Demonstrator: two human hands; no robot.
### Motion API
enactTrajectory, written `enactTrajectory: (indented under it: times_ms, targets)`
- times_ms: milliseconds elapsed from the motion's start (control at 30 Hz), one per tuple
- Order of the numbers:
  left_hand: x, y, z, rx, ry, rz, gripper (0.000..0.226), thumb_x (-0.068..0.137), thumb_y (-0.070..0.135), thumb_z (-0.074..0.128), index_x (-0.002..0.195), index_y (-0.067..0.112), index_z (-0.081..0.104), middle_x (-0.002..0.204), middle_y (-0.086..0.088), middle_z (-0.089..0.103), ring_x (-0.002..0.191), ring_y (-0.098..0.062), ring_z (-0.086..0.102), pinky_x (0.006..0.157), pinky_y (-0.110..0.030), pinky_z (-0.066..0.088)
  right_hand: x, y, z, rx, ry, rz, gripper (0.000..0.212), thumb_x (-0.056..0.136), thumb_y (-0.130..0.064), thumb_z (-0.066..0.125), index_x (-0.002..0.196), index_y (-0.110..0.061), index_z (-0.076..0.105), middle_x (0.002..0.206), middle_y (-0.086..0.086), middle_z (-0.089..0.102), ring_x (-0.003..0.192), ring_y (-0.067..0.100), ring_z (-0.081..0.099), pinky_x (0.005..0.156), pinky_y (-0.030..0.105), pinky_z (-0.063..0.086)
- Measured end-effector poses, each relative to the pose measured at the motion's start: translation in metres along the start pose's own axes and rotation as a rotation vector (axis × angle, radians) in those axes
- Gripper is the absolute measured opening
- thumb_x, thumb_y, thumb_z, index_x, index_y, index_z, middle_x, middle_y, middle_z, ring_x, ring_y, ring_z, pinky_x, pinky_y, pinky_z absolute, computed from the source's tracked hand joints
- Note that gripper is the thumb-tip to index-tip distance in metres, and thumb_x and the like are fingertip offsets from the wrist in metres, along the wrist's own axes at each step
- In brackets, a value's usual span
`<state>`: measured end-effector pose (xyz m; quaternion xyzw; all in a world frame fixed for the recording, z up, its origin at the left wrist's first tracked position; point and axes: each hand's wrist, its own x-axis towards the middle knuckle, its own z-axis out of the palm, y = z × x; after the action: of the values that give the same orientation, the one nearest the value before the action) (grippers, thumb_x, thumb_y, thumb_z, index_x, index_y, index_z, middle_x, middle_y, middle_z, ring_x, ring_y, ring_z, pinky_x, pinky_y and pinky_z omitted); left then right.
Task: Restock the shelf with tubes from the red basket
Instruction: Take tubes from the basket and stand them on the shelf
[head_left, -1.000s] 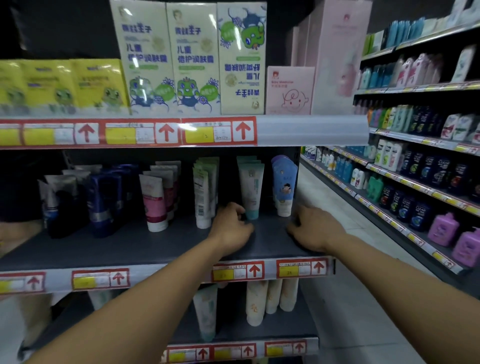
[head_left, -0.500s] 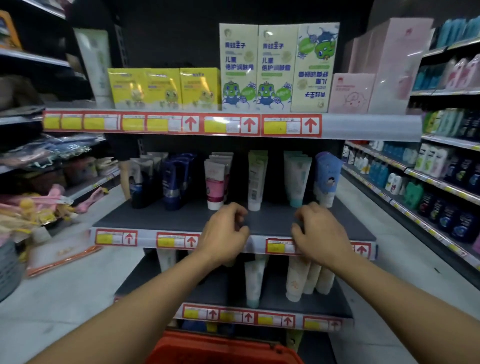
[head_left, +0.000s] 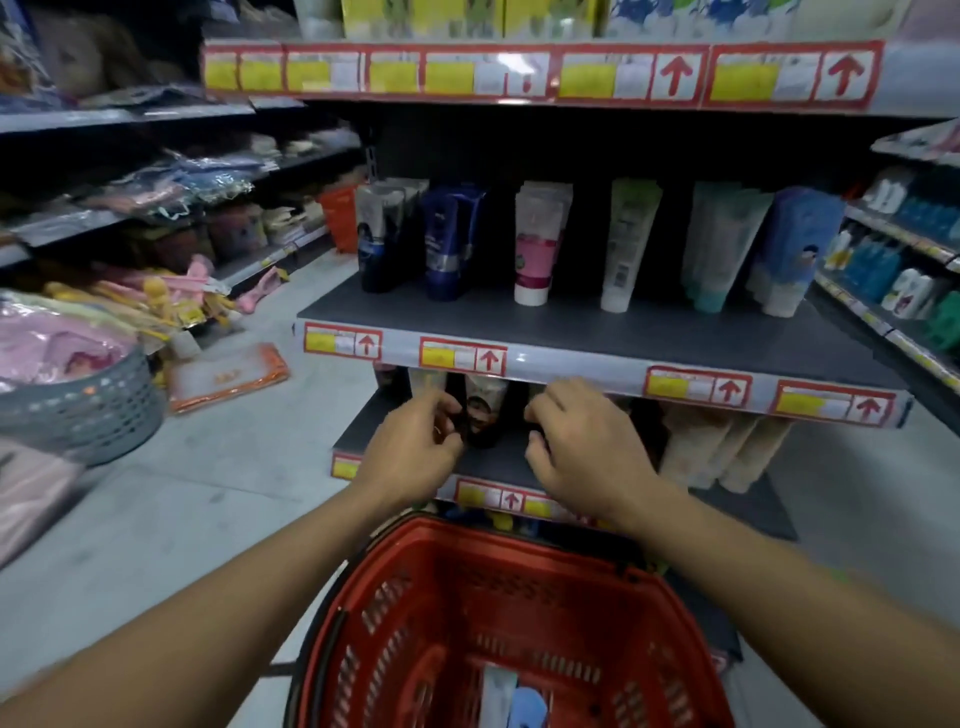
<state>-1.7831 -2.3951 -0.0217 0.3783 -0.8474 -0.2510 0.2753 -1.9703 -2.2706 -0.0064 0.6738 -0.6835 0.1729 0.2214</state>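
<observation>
Both hands are seen in front of the lower shelf (head_left: 519, 457), just under the price rail of the middle shelf (head_left: 597, 332). The left hand (head_left: 415, 447) is curled, its fingertips (head_left: 449, 415) touching or nearly touching a dark tube (head_left: 483, 415) that stands upright on the lower shelf; whether the tube is actually gripped cannot be told. The right hand (head_left: 587, 447) is held just beside that tube on its other side, fingers bent loosely and nothing seen in it.

Above the hands, rows of upright tubes are ranged on the middle shelf: dark and blue ones to the upper left, a white-and-pink tube (head_left: 537, 244) directly above, pale green and blue ones to the upper right. Cream tubes (head_left: 722, 447) stand to the right of the right hand on the lower shelf.

Below the hands and between the forearms, the red basket (head_left: 498, 623) is seen, with a white tube and a blue object (head_left: 514, 701) lying at its bottom, well apart from both hands. To the far left, a grey basket (head_left: 83, 410) of pink packets is seen, and an orange packet (head_left: 228, 374) lies on the floor.
</observation>
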Motion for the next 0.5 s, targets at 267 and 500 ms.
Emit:
enactTrajectory:
  times_ms: [267,500]
  targets:
    - [-0.045,-0.074,0.049,-0.001,-0.130,-0.125,0.018,0.092,0.019,0.062,0.105,0.031,0.059,0.079,0.012,0.065,0.071,-0.007,0.062,0.064,-0.030,0.044,-0.060,-0.037,0.087,0.090,-0.290,-0.027,0.020,0.080,-0.028,0.059,0.091,-0.011,0.060,0.091,0.009,0.056,0.088,0.030,0.053,0.067,0.040,0.045]
    - [-0.072,-0.109,0.114,-0.020,-0.361,-0.248,0.023,0.088,0.017,0.062,0.105,0.032,0.061,0.087,0.012,0.068,0.078,-0.012,0.066,0.074,-0.033,0.053,-0.135,-0.043,0.154,0.128,-0.666,0.134,0.026,0.082,-0.033,0.061,0.099,-0.013,0.062,0.102,0.009,0.060,0.098,0.030,0.058,0.072,0.038,0.052]
